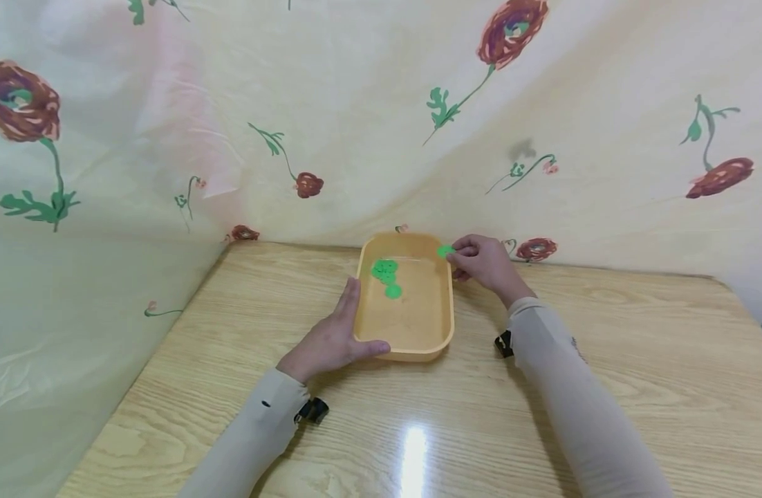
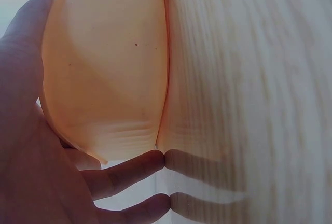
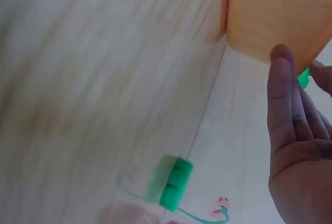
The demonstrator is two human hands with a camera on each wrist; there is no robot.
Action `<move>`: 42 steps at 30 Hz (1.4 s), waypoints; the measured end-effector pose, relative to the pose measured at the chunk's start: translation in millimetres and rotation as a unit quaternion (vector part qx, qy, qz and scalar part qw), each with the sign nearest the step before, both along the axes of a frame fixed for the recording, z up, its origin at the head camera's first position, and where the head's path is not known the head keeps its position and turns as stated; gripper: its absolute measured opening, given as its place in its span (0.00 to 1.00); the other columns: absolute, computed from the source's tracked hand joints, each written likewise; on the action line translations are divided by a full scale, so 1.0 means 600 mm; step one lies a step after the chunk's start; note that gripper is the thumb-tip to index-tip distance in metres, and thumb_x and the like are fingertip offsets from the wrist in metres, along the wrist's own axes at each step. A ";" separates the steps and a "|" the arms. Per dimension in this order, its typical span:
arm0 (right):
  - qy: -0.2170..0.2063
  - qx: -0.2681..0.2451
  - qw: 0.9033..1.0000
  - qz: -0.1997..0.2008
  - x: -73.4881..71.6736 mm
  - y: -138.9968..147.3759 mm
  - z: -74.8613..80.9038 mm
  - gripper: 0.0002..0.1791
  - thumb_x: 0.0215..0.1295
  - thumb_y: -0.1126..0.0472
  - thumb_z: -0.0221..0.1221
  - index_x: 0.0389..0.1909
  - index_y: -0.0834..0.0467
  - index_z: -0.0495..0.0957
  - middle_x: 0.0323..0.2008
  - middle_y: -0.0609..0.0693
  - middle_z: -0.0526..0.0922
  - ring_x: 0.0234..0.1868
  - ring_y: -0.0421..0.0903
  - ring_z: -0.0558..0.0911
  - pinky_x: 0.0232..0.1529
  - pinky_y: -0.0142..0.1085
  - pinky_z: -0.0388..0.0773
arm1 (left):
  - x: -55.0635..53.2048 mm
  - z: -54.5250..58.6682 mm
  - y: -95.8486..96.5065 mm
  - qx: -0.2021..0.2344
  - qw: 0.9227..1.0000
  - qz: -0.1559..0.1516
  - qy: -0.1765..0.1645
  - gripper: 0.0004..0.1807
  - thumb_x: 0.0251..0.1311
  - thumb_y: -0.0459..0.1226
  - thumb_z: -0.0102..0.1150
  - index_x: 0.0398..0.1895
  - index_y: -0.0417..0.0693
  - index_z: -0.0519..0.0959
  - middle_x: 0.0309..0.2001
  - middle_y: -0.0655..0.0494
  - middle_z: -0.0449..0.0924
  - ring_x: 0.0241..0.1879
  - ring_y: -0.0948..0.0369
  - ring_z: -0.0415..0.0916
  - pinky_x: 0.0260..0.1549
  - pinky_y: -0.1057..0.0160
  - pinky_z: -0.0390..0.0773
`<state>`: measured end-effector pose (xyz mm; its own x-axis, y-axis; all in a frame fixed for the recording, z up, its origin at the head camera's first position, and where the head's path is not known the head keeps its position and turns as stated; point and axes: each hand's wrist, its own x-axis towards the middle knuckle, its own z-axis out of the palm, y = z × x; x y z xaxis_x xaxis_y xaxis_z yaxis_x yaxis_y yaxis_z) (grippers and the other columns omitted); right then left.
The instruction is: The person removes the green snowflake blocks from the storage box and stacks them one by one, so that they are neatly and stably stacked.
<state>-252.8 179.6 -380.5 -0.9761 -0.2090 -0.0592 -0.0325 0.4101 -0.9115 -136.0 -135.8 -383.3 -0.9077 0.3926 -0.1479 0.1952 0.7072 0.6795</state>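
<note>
One tray (image 1: pixel 442 325), long axis running away; right hand (image 1: pixel 487 265) pinching disc (image 1: pixel 444 251).

No lettering, label, brand or number to read anywhere here: the orange tray (image 1: pixel 441 325) is plain, the green discs (image 1: pixel 386 271) inside it carry no legible marks, and the cloth (image 1: pixel 356 124) behind the tray shows only printed flowers.
</note>
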 end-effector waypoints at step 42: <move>0.005 0.142 0.990 -0.027 0.024 0.158 -0.030 0.21 0.72 0.56 0.59 0.55 0.68 0.71 0.34 0.57 0.82 0.25 0.48 0.81 0.26 0.36 0.77 | -0.014 -0.004 0.005 0.005 1.000 0.002 -0.004 0.74 0.50 0.67 0.69 0.80 0.53 0.23 0.81 0.50 0.23 0.77 0.51 0.38 0.69 0.49 0.59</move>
